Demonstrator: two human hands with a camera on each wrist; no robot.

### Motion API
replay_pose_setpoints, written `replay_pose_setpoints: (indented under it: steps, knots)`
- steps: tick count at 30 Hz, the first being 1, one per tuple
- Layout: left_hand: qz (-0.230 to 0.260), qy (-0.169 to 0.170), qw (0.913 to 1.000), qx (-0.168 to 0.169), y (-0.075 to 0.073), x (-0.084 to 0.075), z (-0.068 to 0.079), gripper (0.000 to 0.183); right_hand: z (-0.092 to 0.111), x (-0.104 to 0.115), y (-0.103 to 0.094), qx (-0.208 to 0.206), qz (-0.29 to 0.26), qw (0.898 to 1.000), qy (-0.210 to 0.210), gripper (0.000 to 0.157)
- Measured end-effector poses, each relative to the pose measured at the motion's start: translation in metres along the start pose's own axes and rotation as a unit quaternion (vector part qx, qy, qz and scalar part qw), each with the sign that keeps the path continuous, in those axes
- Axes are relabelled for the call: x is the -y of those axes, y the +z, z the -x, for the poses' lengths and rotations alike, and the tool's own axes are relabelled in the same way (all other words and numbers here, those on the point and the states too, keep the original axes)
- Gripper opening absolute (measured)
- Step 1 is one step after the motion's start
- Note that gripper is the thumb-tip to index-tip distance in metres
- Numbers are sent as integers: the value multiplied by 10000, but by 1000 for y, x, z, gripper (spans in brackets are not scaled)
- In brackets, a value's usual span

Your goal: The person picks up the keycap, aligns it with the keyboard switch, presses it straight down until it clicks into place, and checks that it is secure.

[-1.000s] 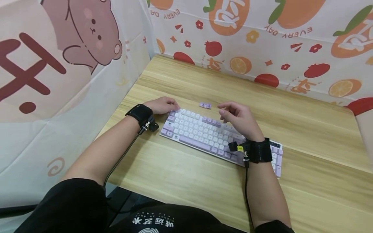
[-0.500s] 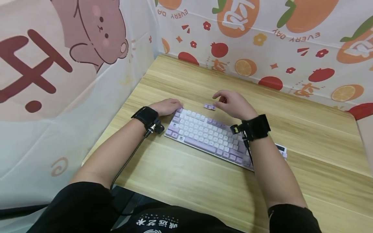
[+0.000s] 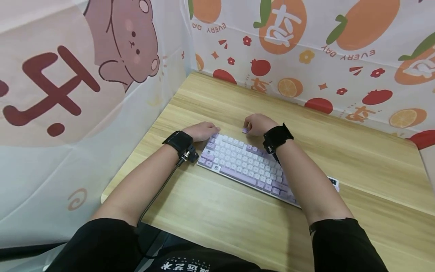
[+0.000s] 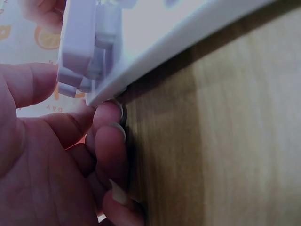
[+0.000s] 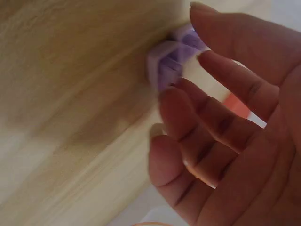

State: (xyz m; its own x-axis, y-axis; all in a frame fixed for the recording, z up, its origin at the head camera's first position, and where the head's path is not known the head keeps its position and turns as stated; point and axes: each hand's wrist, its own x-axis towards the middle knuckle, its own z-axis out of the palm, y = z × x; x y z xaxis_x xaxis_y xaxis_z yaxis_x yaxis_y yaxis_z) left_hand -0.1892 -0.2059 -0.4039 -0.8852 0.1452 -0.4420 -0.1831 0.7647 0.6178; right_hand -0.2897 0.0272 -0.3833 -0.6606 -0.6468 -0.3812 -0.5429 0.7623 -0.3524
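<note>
A white-and-purple keyboard (image 3: 244, 162) lies on the wooden table. At its far left corner my left hand (image 3: 201, 131) holds the edge. In the left wrist view, the thumb (image 4: 35, 80) lies beside the purple corner keys (image 4: 77, 40), and bent fingers sit against the lower edge of the case. My right hand (image 3: 259, 124) is down at two purple keycaps behind the keyboard. The right wrist view shows the nearer keycap (image 5: 164, 66) with its hollow side visible. Thumb and index fingertips overlap the farther keycap (image 5: 188, 40); whether they pinch it is unclear.
A printed cloth with fruit (image 3: 289, 87) hangs along the table's back edge. Another cloth with a bear (image 3: 136, 49) hangs on the left. The right forearm (image 3: 310, 177) crosses over the keyboard's right part. Bare wooden tabletop (image 3: 374, 170) extends to the right.
My right hand has moved left and down from above the keyboard to the two keycaps. The left hand stays at the keyboard's corner. The head view has shifted slightly.
</note>
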Motion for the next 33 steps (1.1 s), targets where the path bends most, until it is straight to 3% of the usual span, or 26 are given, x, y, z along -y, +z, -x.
replay_pose_setpoints:
  steps: [8, 10, 13, 16, 20, 23, 26, 29, 33]
  knots:
    - [46, -4, 10000, -18, 3, 0, -1, 58, -7, 2, 2, 32, 327, 9992, -211, 17]
    - [44, 29, 10000, -15, 3, 0, -2, 57, -4, 1, 0, 22, 61, 9995, -297, 19]
    - [24, 62, 10000, -2, 2, 0, -2, 57, 4, 0, -5, -94, -861, 9956, -347, 25]
    - [-32, 85, 10000, -10, 0, 1, -1, 56, 15, 1, -10, -233, -2182, 9747, -420, 31]
    - [-78, 73, 9999, 2, -2, 4, -1, 56, 35, 5, -12, -297, -3752, 9235, -743, 32]
    - [-75, 18, 10000, -15, -3, 4, -1, 57, 53, 10, -10, -385, -4405, 8902, -1099, 30]
    - [-46, -44, 10000, -49, -3, 3, 0, 58, 70, 14, -6, -528, -4738, 8670, -1451, 30]
    - [18, -122, 9999, -34, -2, 2, 0, 59, 85, 16, 2, -693, -4853, 8546, -1715, 31]
    - [61, -114, 9999, 12, 0, 0, 0, 60, 104, 15, 15, -913, -4843, 8539, -1674, 33]
